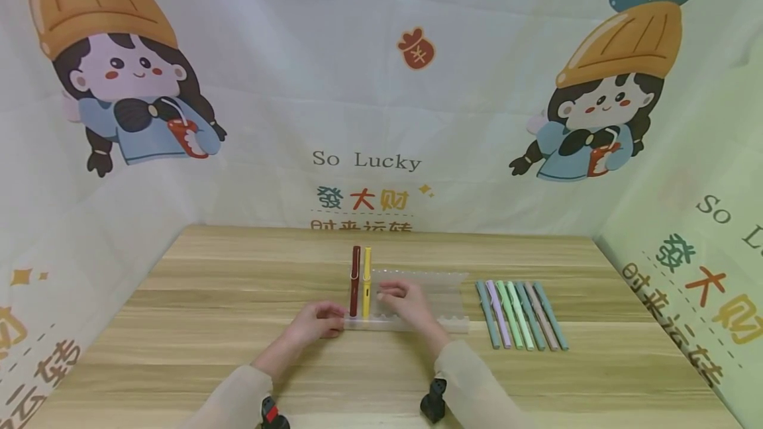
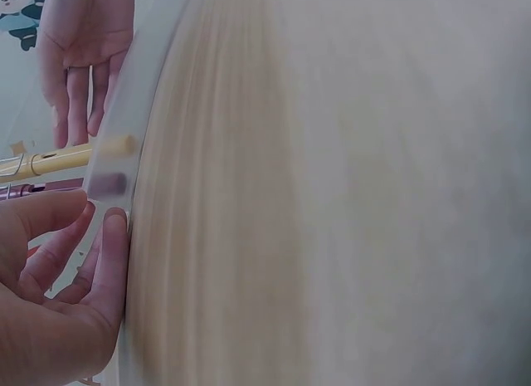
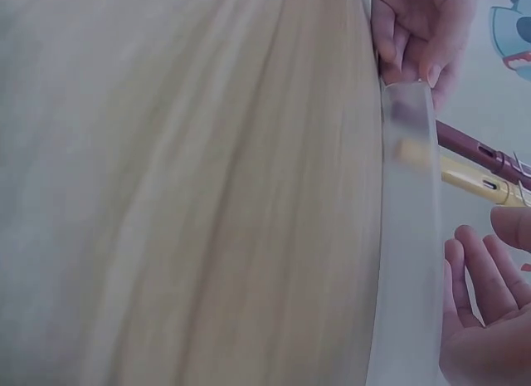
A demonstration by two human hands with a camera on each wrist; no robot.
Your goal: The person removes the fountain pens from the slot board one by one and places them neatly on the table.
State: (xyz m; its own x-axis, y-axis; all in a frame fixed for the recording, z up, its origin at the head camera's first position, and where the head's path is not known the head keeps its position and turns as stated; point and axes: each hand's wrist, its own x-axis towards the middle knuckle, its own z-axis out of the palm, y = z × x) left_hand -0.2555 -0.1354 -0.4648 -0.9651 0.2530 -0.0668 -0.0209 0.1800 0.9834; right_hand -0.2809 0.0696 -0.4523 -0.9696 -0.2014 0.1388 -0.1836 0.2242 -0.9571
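Bracing, presumably, the clear rack (image 1: 387, 324), my left hand (image 1: 318, 321) pinches its nine-o'clock end; my right hand (image 1: 406, 298) hovers relaxed, empty.

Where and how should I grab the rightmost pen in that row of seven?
Best pinched mid-barrel, I'd say: bring the right hand from above and the right, thumb and finger across the slim width. The rightmost pen lies flat, with the pinkish-brown pen close on its left and no pen on its right.
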